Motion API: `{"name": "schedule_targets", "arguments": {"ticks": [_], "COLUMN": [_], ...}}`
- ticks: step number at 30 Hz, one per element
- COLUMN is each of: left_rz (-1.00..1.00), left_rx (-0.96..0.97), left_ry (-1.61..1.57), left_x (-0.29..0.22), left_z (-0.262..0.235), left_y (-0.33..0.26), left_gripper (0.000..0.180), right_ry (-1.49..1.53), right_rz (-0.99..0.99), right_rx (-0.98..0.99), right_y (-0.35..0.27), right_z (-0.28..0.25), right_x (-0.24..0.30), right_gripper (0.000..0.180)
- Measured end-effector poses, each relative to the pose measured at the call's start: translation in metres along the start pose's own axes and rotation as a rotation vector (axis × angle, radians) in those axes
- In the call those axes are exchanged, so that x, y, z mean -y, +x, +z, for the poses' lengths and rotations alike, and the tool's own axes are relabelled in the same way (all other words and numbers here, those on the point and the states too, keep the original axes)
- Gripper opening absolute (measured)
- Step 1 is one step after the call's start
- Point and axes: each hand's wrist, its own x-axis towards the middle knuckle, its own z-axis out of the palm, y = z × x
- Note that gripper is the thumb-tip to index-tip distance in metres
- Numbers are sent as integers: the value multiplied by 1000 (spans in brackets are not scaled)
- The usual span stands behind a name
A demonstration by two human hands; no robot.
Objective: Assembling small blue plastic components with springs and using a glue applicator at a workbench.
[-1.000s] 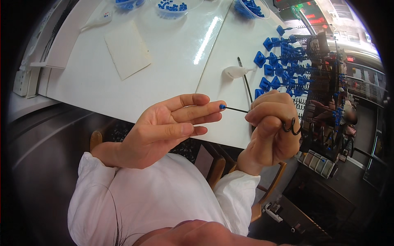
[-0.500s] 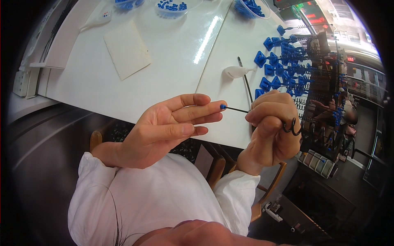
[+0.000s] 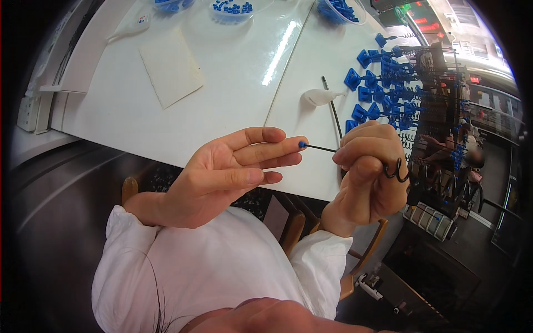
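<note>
Over the table's near edge, my right hand (image 3: 369, 166) is closed around a thin black spring rod (image 3: 321, 149). Its loose coil (image 3: 401, 173) sticks out on the right side of my fist. A small blue cap (image 3: 302, 145) sits on the rod's left end, against a fingertip of my left hand. That left hand (image 3: 227, 169) is open, palm turned up, fingers stretched out, gripping nothing. Behind my right hand, a white squeeze bottle with a narrow tip (image 3: 319, 97) lies beside a dark slender stick (image 3: 335, 116) on the white table (image 3: 233, 111).
Blue square-based pieces with black springs (image 3: 369, 94) stand crowded along the table's right side. Clear bowls of small blue parts (image 3: 230, 12) and longer ones (image 3: 340, 11) are at the far edge. A cream sheet (image 3: 172, 69) and another white bottle (image 3: 133, 26) lie left.
Almost nothing differs. My right hand and the coil have shifted very slightly to the right; my left hand holds the same pose at the blue cap.
</note>
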Motion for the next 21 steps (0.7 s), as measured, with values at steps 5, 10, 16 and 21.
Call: {"name": "schedule_targets", "arguments": {"ticks": [5, 10, 16, 21], "left_rz": [-6, -13, -28, -26], "left_rx": [-4, -5, -67, -74], "left_ry": [7, 7, 28, 41], "left_x": [0, -1, -4, -3], "left_z": [1, 1, 2, 1], "left_y": [0, 1, 7, 10], "left_gripper": [50, 52, 62, 61], "right_ry": [3, 18, 8, 4], "right_rz": [6, 2, 3, 1], "right_rx": [-4, -5, -20, -11], "right_y": [0, 0, 0, 1], "right_z": [0, 0, -3, -6], "right_x": [1, -2, -3, -3], "right_gripper": [39, 39, 38, 39]}}
